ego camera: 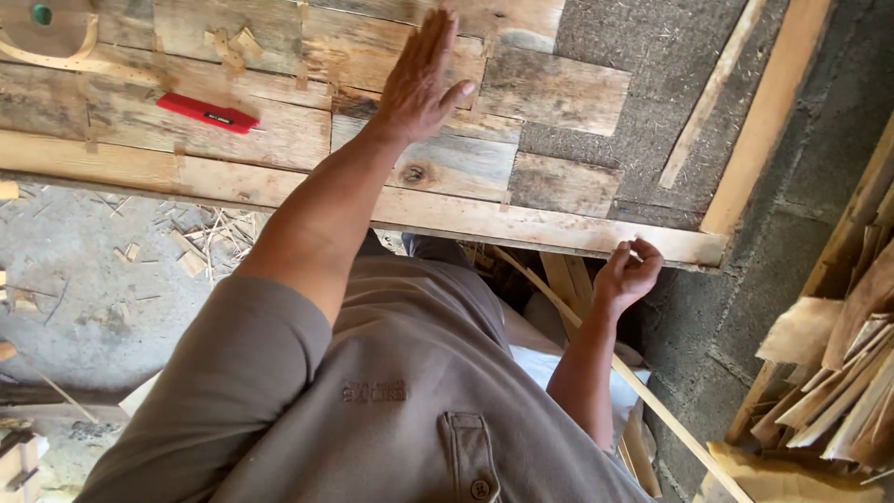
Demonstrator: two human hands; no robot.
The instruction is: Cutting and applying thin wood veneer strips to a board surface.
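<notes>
My left hand (424,79) lies flat, fingers straight and together, on weathered wooden planks (279,130) that cover a large panel. My right hand (629,275) is curled around the near edge strip (484,222) of that panel, close to its right corner. The planks are pieced side by side and end at about mid-panel. Beyond them a bare brown fibre board (643,130) shows. A red flat tool (207,114) rests on the planks to the left of my left hand.
A loose thin slat (712,93) lies slanted on the fibre board. Split wood scraps (838,373) are piled at the right. Chips litter the concrete floor (84,289) at the left. A long thin strip (652,401) leans under the panel.
</notes>
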